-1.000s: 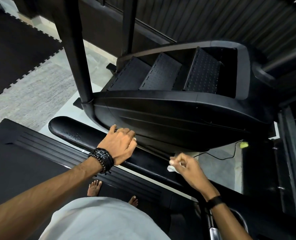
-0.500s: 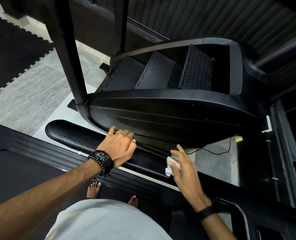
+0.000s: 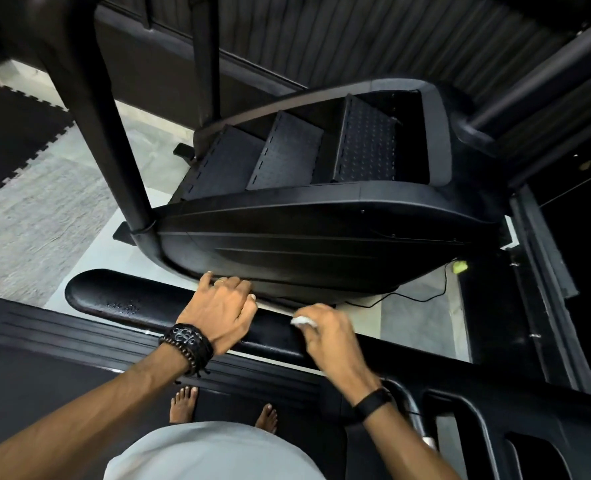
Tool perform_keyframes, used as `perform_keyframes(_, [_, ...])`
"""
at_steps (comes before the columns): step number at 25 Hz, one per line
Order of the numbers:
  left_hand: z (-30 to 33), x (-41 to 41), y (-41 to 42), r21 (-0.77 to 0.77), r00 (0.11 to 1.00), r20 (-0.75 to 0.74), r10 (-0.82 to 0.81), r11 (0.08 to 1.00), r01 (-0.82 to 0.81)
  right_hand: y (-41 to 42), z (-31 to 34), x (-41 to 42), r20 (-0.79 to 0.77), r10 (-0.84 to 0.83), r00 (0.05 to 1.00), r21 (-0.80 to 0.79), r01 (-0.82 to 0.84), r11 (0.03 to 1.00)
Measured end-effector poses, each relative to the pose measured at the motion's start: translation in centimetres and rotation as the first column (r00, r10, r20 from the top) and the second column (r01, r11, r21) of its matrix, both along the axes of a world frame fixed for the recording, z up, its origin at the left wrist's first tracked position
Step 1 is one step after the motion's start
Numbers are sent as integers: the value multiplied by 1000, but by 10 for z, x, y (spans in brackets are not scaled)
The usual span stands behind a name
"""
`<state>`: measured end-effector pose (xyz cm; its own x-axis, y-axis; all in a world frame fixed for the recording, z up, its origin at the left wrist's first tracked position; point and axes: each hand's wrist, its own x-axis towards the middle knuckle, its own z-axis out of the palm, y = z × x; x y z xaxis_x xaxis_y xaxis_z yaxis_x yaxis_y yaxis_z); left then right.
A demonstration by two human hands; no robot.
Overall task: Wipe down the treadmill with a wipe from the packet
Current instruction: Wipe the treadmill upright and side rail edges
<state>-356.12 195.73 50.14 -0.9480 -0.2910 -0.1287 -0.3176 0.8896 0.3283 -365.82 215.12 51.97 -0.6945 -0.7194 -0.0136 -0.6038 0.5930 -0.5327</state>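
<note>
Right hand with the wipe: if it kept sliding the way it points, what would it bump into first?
Probably the left hand, gripping the same handrail just ahead of the right hand and wipe.

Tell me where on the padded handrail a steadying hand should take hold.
Take the handrail from above on its long straight run, fingers wrapping over the far side, as the left hand does. It is a rounded bar lying level. Stay left of the right hand working the wipe.
</note>
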Motion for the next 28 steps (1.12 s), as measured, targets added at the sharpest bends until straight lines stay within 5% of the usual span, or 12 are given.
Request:
perform_keyframes(5, [-2, 0, -1, 16, 1000, -27, -7, 1000, 7, 33, 16, 29, -130, 147, 981, 55, -141, 989])
perform_keyframes(10, [-2, -1, 0, -23, 999, -23, -37, 999, 36, -10, 18, 31, -41, 128, 991, 370, -104, 923])
perform_keyframes(14, [-2, 1, 0, -95, 994, -5, -106, 990, 105, -7, 32, 60, 54, 297, 953, 344, -297, 891])
perform_keyframes(18, [0, -2, -1, -49, 997, -3, -75, 996, 75, 22, 33, 38, 32, 178, 984, 432, -174, 885])
perform_keyframes(22, [0, 2, -3, -181, 964, 146, -220, 952, 245, -28, 22, 50, 92, 177, 980, 410, -199, 890])
perform_keyframes(25, [1, 2, -11, -60, 994, 57, -88, 994, 92, -5, 37, 64, 83, 299, 951, 392, -307, 867])
perform_keyframes(28, [-1, 7, -23, -49, 994, -103, 40, 998, -45, 33, 46, 50, 78, 215, 973, 503, -225, 834])
